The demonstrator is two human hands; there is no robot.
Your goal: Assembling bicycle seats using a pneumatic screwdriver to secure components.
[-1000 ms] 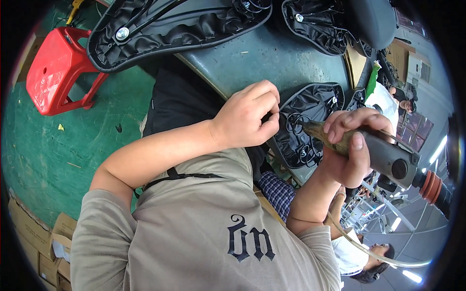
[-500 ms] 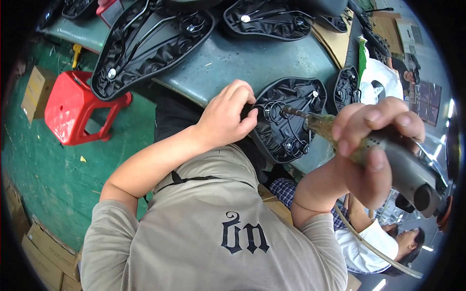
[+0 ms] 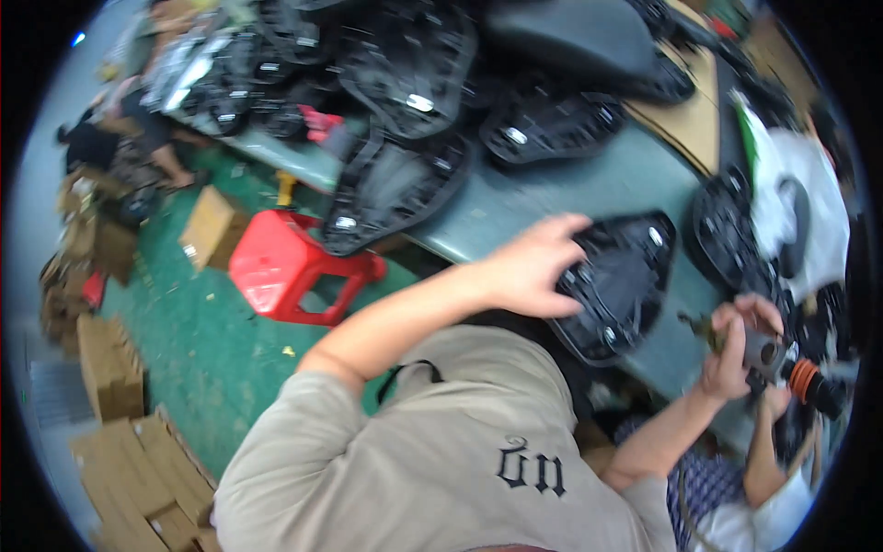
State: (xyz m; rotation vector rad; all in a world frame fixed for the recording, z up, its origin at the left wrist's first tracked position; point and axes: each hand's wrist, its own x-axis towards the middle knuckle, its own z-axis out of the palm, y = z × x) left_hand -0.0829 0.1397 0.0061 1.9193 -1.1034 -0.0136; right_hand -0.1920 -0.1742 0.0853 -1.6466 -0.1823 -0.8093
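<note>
An upturned black saddle (image 3: 630,285), its ribbed underside and metal fittings showing, lies on the grey-green table in front of me. My left hand (image 3: 533,271) is at its left edge, thumb and fingers spread apart around the rim. To the right of this saddle, my right hand (image 3: 733,354) is wrapped round a grey air screwdriver (image 3: 765,357). The tool's tip points left and stays apart from the saddle. Motion blur hides the bit and the saddle's small parts.
More upturned saddles (image 3: 395,189) crowd the table's (image 3: 497,198) far side. At the right are another saddle (image 3: 722,225) and a white bag (image 3: 809,207). A red stool (image 3: 276,267) and cardboard boxes (image 3: 138,469) stand on the green floor. A co-worker's arm (image 3: 763,451) is close by my right.
The view has swung left. My right hand has carried the air screwdriver away from the saddle, off to the right. My left hand's curled fingers have spread out at the saddle's edge.
</note>
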